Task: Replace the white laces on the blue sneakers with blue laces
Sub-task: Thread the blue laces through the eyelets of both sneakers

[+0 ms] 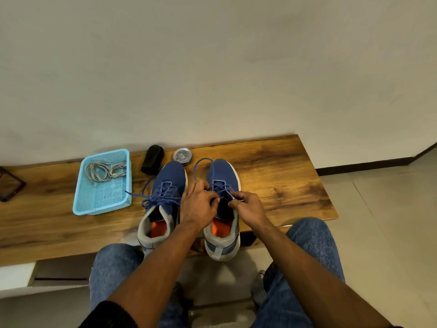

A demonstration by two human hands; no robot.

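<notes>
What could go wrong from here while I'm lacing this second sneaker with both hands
The right sneaker has its heel hanging over the bench edge; a hard tug from your left hand or right hand might tip it off. The long blue lace loop by the toe may snag the round tin.

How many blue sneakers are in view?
2: the left sneaker stands beside the blue basket; the right sneaker is under both hands, left hand, right hand.
</notes>
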